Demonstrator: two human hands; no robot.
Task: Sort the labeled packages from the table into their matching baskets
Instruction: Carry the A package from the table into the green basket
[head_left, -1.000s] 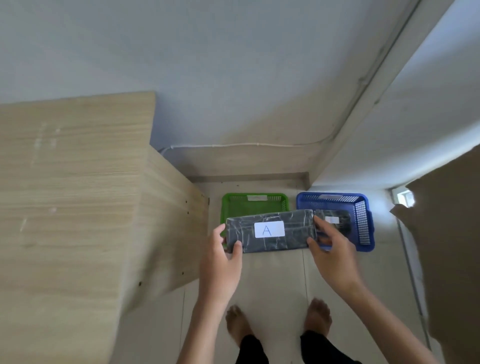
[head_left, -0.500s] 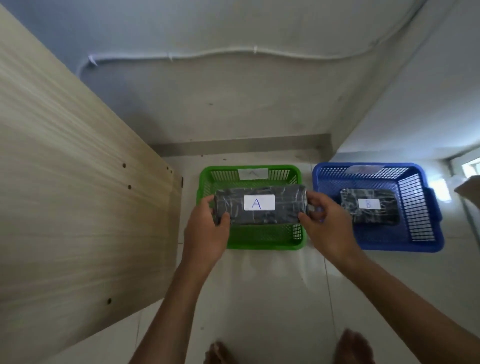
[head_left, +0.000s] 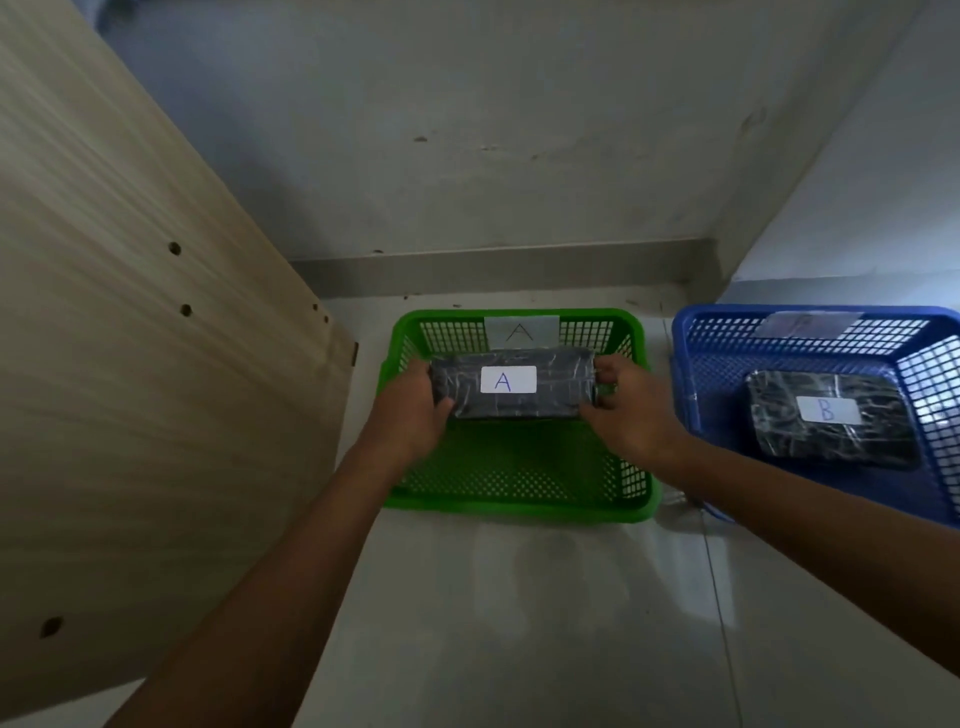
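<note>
Now I'm lowering the A package (head_left: 511, 384) into the green basket (head_left: 519, 506); half a second ago it was sitting level with the rim, and it's now dropping inside toward the back wall, just under the basket's own A tag (head_left: 521, 332). Left hand (head_left: 410, 410) and right hand (head_left: 631, 410) are both clamping the short ends, fingers closed on the wrap. I can't tell if it's touching the mesh floor yet. B package (head_left: 828, 421) is lying in the blue basket (head_left: 691, 364), so this drop looks like the matching one; I'm judging release comes next.
</note>
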